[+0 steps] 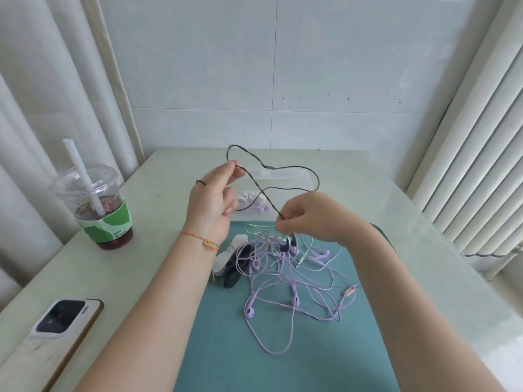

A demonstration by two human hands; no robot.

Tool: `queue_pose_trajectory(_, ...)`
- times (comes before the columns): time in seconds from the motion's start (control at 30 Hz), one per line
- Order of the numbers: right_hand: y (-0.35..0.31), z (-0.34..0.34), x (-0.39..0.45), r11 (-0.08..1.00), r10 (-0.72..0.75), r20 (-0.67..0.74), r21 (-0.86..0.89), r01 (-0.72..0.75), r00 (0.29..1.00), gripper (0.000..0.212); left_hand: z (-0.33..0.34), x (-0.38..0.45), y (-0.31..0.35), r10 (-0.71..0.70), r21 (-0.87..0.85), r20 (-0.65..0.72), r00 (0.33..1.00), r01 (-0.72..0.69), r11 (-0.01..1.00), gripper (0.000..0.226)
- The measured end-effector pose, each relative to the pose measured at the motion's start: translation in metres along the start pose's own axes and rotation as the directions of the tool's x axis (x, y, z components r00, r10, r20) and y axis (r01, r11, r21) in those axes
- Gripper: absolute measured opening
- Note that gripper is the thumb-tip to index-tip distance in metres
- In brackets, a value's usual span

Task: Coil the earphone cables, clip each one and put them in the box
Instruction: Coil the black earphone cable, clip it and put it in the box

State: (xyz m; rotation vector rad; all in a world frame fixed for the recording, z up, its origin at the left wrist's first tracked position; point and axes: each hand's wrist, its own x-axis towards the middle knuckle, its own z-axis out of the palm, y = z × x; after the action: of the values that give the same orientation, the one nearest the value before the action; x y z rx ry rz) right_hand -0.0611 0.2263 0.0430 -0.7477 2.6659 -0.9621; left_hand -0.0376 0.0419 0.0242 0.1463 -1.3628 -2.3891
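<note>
Head view shows 2 bare hands raised over the bench (353,176), working a black earphone cable (285,167) clear of a tangle. The cable is thin, light and limp; it holds no shape of its own, so I judge it will sag and spring out of any loop that is not pinned. It looks smooth enough to slide through loose fingers. The earbuds and plug are the only firm parts, so the sensible places to take hold are there or on a bundle of gathered strands.

The left hand (210,200) is lifted, its grip a light pinch of thumb and fingertip on the cable near the top of a loop; the other fingers are relaxed. The right hand (308,216) has a closed grip, fingertips curled and pinching the cable's lower end, where dark earbuds (291,240) hang just above the pile. Between the hands the cable arcs up and back in front of the clear box (307,179).

Below lies a knot of purple earphone cables (291,281) on a teal mat (226,349), with clips (232,258) beside it. The box already holds some pale purple earphones (256,205). A drink cup (97,205) and a phone (60,318) sit well apart to the left.
</note>
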Motion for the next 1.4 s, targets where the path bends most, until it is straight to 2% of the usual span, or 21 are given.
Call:
queue_pose_trajectory(0.07,0.001,-0.002,-0.001,0.999,0.000,-0.058,0.040,0.003,0.998,0.014,-0.002,0.003,-0.001,-0.018,0.014,-0.011,1.000,0.018,1.000,0.017)
queue_pose_trajectory(0.13,0.000,-0.003,0.000,0.991,-0.018,-0.136,0.131,0.036,0.990,0.018,-0.001,0.001,-0.003,-0.076,0.129,0.032,0.997,0.071,0.989,0.016)
queue_pose_trajectory(0.23,-0.002,-0.003,0.001,0.966,-0.033,-0.210,0.243,0.085,0.977,0.018,0.005,-0.007,-0.009,-0.194,0.325,0.201,0.960,0.122,0.938,0.028)
queue_pose_trajectory(0.3,-0.004,-0.003,0.001,0.942,-0.033,-0.282,0.312,0.124,0.959,0.021,0.007,-0.011,-0.012,-0.234,0.419,0.301,0.925,0.092,0.903,0.037)
queue_pose_trajectory(0.4,-0.006,-0.006,0.003,0.876,-0.003,-0.353,0.450,0.173,0.935,0.013,0.009,-0.016,-0.014,-0.262,0.496,0.379,0.887,0.045,0.867,0.032)
queue_pose_trajectory(0.57,-0.003,-0.006,0.006,0.855,0.047,-0.470,0.476,0.208,0.882,0.011,0.009,-0.016,-0.017,-0.352,0.582,0.393,0.849,0.067,0.810,0.034)
queue_pose_trajectory(0.63,-0.005,-0.008,0.006,0.805,0.071,-0.506,0.538,0.250,0.859,0.015,0.007,-0.013,-0.019,-0.362,0.592,0.323,0.874,0.112,0.798,0.033)
queue_pose_trajectory(0.7,-0.007,-0.009,0.005,0.790,0.105,-0.499,0.567,0.233,0.860,0.021,0.003,-0.008,-0.021,-0.362,0.600,0.229,0.904,0.162,0.783,0.029)
queue_pose_trajectory(0.77,-0.006,-0.010,0.006,0.826,0.147,-0.450,0.546,0.141,0.881,0.024,-0.002,-0.003,-0.021,-0.370,0.571,0.172,0.913,0.214,0.793,0.027)
queue_pose_trajectory(0.9,0.001,-0.009,0.006,0.873,0.224,-0.277,0.484,-0.065,0.934,0.028,-0.003,0.001,-0.014,-0.455,0.405,0.201,0.868,0.349,0.845,0.029)
queue_pose_trajectory(1.0,0.003,-0.010,0.003,0.888,0.238,-0.205,0.441,-0.127,0.949,0.031,-0.003,0.003,-0.007,-0.434,0.350,0.176,0.883,0.356,0.867,0.033)
queue_pose_trajectory(1.03,0.002,-0.012,0.002,0.899,0.232,-0.210,0.418,-0.127,0.950,0.032,-0.004,0.004,-0.006,-0.417,0.341,0.157,0.895,0.347,0.874,0.035)
queue_pose_trajectory(1.1,0.004,-0.017,0.002,0.939,0.212,-0.319,0.330,-0.102,0.923,0.033,-0.007,0.007,-0.004,-0.369,0.344,0.096,0.925,0.317,0.884,0.041)
queue_pose_trajectory(1.17,0.009,-0.022,0.004,0.970,0.205,-0.484,0.216,-0.111,0.851,0.028,-0.012,0.009,-0.003,-0.316,0.368,0.032,0.948,0.283,0.886,0.048)
queue_pose_trajectory(1.23,0.014,-0.023,0.005,0.975,0.220,-0.566,0.099,-0.199,0.795,0.019,-0.017,0.010,-0.002,-0.310,0.416,0.015,0.951,0.276,0.866,0.062)
queue_pose_trajectory(1.33,0.017,-0.018,0.004,0.934,0.260,-0.481,-0.095,-0.345,0.837,0.018,-0.017,0.009,0.000,-0.385,0.547,0.079,0.920,0.283,0.788,0.072)
queue_pose_trajectory(1.4,0.017,-0.013,0.004,0.915,0.243,-0.414,-0.201,-0.349,0.877,0.023,-0.014,0.004,0.001,-0.426,0.645,0.152,0.892,0.237,0.727,0.067)
